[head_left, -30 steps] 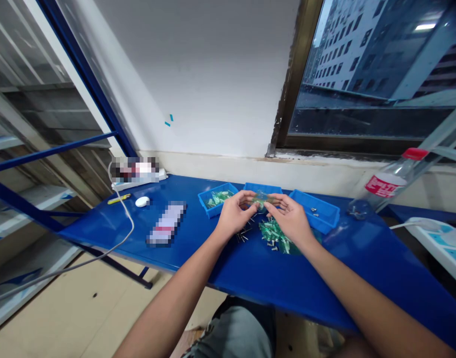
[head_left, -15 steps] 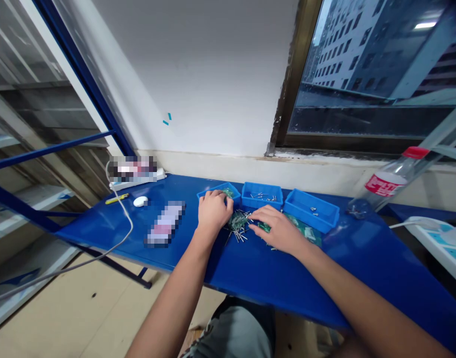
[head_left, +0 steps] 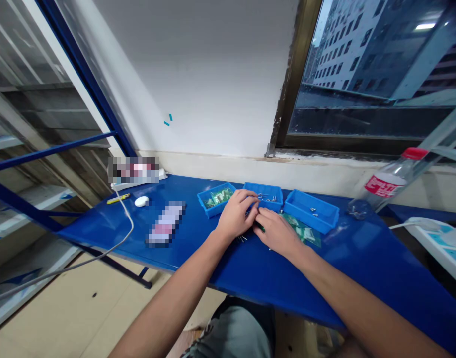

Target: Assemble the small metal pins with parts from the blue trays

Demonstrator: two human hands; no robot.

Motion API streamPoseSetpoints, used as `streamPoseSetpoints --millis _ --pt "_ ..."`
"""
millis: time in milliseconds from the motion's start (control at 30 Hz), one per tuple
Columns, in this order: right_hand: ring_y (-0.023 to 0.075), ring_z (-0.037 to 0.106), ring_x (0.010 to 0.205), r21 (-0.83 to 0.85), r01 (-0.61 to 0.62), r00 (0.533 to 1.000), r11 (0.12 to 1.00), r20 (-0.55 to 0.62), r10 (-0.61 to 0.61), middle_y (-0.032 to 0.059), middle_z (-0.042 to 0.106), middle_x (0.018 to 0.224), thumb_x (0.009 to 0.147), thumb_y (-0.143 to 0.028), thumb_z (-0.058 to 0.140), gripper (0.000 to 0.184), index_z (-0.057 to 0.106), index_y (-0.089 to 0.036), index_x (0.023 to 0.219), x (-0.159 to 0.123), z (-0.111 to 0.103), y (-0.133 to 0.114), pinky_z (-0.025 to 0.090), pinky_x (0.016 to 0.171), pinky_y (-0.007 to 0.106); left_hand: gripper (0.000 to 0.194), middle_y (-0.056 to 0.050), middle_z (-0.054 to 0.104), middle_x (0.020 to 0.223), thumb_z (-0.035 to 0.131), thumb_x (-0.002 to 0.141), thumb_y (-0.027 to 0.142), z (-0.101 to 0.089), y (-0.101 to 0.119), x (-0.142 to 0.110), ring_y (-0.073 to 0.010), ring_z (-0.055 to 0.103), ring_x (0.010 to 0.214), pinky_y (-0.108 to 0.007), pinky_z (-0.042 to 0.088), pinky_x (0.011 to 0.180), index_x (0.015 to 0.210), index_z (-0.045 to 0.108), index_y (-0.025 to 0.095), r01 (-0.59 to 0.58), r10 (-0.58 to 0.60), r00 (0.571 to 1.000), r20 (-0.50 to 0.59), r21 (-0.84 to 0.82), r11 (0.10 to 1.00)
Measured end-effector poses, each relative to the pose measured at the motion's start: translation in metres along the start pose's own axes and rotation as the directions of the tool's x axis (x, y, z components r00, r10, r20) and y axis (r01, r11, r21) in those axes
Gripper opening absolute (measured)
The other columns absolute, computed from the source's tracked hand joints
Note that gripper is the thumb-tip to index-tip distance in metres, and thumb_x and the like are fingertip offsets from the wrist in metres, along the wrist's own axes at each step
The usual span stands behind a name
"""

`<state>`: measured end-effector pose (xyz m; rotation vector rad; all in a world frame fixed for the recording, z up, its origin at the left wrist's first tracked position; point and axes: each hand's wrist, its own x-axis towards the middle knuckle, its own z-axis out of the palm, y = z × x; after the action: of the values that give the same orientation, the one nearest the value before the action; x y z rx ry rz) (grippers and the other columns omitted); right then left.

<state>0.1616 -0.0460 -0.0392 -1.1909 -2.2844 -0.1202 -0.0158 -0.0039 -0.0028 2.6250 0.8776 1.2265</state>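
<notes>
Over the blue table, my left hand point(head_left: 237, 214) and my right hand point(head_left: 275, 231) meet in front of the middle blue bin point(head_left: 263, 203), fingers curled and fingertips close together. A bit of a green plastic bag point(head_left: 261, 226) shows under my right fingers. Whatever lies between my left fingers is hidden. Loose screws point(head_left: 242, 239) stick out from beneath my hands on the tabletop. The left blue bin point(head_left: 214, 213) has green plastic bags point(head_left: 221, 194) in it. Several screws point(head_left: 268, 197) lie in the middle bin.
The right blue bin point(head_left: 325, 223) holds a few screws. Another green plastic bag point(head_left: 306, 232) lies before it. A bottle point(head_left: 386, 181) leans at the right near the window. To the left are a blurred-out flat object point(head_left: 164, 223), a white mouse-shaped object point(head_left: 141, 201), a yellow cutter point(head_left: 118, 199) and a cable point(head_left: 129, 223).
My left hand has moved right, away from the left bin, and now meets my right hand. The left bin's green bags have come into view, while most of the screw pile is now covered.
</notes>
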Motion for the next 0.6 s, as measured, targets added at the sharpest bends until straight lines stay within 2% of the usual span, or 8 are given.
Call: streamPoseSetpoints --millis 100,267,433,600 --pt "0.0307 0.066 0.11 0.018 -0.004 1.0 1.0 -0.023 0.004 0.014 0.072 0.116 0.095 -0.012 0.059 0.025 0.072 -0.019 0.115 0.001 0.003 0.0 0.056 0.101 0.047 0.023 -0.013 0.069 0.125 0.051 0.104 0.024 0.002 0.001 0.0 -0.0267 0.061 0.119 -0.046 0.049 0.109 0.114 0.072 0.018 0.017 -0.018 1.0 -0.011 -0.061 0.998" --pt "0.0287 0.068 0.113 0.121 0.007 1.0 0.993 0.029 -0.01 0.0105 0.076 0.118 0.096 -0.009 0.057 0.029 0.075 -0.023 0.115 0.004 0.006 0.002 0.055 0.105 0.047 0.023 -0.012 0.071 0.124 0.05 0.105 0.024 0.001 0.0 -0.001 -0.0265 0.062 0.118 -0.046 0.049 0.108 0.113 0.071 0.019 0.07 -0.075 0.996 -0.04 -0.096 0.993" --pt "0.0296 0.068 0.105 0.068 0.0 0.999 0.998 0.04 -0.003 0.0107 0.077 0.108 0.094 -0.009 0.059 0.024 0.076 -0.022 0.106 0.005 0.009 0.005 0.057 0.099 0.047 0.023 -0.012 0.072 0.12 0.051 0.105 0.025 0.001 0.001 0.0 -0.0259 0.063 0.114 -0.044 0.049 0.106 0.112 0.072 0.018 0.067 -0.072 0.996 -0.044 -0.112 0.991" --pt "0.029 0.066 0.099 0.074 -0.038 0.999 0.997 -0.013 0.04 0.0106 0.074 0.099 0.093 -0.008 0.059 0.02 0.072 -0.021 0.099 0.006 0.013 0.007 0.058 0.094 0.046 0.022 -0.011 0.072 0.116 0.052 0.105 0.026 0.003 0.001 0.0 -0.0253 0.064 0.112 -0.043 0.049 0.104 0.11 0.071 0.018 0.068 -0.075 0.996 -0.054 -0.125 0.99"
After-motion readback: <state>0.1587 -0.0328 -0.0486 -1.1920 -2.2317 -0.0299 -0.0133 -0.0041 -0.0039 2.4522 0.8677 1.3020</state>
